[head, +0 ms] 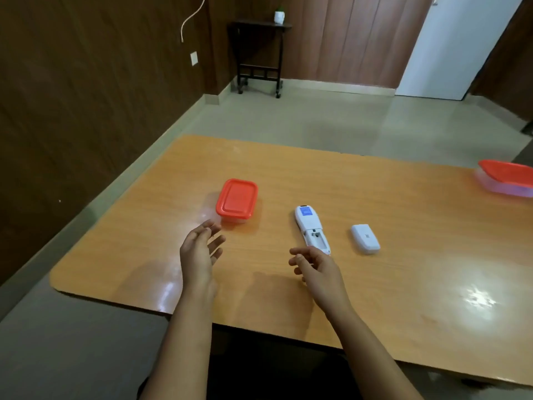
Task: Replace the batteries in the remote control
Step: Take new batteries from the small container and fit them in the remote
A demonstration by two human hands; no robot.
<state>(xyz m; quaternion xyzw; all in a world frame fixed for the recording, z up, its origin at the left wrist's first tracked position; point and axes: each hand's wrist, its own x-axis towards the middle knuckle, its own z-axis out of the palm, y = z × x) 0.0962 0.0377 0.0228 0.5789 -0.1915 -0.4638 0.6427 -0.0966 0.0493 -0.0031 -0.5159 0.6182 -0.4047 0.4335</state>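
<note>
Your left hand [199, 252] and right hand [314, 265] hover spread, empty. The remote [311, 229] lies back-up, blue label unreadable; cover [365, 238] beside it.

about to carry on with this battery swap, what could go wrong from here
The battery cover lies loose on the table beside the remote; a sweep of the right hand could knock it away. The remote's compartment is open and looks empty, so its contacts are exposed. The left hand nears the lidded red container and could shove it.
</note>
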